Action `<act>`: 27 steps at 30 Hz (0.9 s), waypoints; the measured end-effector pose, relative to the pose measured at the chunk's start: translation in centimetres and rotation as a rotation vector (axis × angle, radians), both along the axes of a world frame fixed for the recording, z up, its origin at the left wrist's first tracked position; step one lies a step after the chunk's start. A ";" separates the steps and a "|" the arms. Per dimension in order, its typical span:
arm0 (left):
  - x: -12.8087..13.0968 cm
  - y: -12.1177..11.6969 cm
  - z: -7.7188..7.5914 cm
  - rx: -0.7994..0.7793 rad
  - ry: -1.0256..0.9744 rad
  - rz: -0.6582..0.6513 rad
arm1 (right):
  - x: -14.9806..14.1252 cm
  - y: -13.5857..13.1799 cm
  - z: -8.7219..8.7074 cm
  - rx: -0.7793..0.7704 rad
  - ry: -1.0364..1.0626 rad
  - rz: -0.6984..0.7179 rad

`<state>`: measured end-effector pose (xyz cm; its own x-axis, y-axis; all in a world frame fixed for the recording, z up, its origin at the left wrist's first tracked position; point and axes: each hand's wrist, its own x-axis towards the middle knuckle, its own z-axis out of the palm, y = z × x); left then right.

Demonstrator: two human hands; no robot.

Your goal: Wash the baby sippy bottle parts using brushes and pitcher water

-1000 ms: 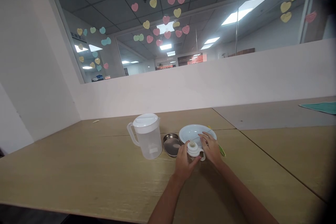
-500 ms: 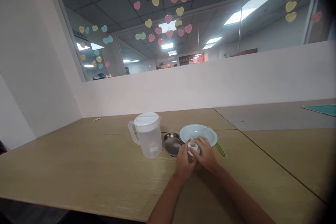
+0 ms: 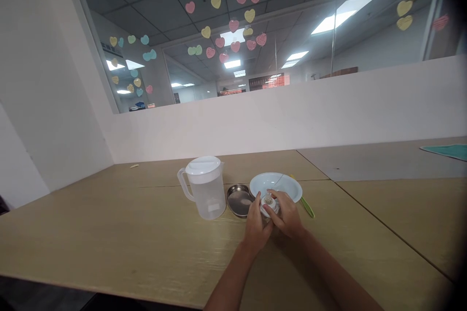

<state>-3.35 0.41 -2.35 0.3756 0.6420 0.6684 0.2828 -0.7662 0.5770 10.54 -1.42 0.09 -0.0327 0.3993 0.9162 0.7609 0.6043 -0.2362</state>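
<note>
One white object [image 3: 271,203] in left hand [image 3: 256,226], right hand [image 3: 289,215]; bowl rim [image 3: 299,191] just beyond.

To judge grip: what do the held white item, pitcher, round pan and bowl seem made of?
Held white item: probably plastic, smooth white surface, though partly hidden.
Pitcher: likely plastic, its body translucent and frosted.
Round pan: apparently metal, by its shiny grey rim.
Bowl: glossy and pale; ceramic or plastic, unclear.

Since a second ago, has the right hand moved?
Yes. Against the white bowl, the right hand has moved left, closer to the left hand.
</note>
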 end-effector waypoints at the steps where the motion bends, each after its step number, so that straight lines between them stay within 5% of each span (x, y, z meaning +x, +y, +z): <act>1: 0.0 -0.1 0.1 -0.003 0.001 0.002 | 0.0 0.0 0.0 -0.004 0.004 0.004; 13: -0.2 -0.4 0.7 -0.019 0.003 -0.013 | 0.0 0.0 -0.6 -0.193 0.156 0.208; 27: -0.1 -0.5 0.6 0.033 0.007 -0.021 | 1.6 0.7 -0.4 -0.039 -0.077 0.006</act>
<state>-3.49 -0.08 -1.75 0.3938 0.6117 0.6862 0.2701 -0.7905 0.5497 12.18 -0.70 -0.34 -0.1049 0.4340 0.8948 0.7744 0.6002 -0.2003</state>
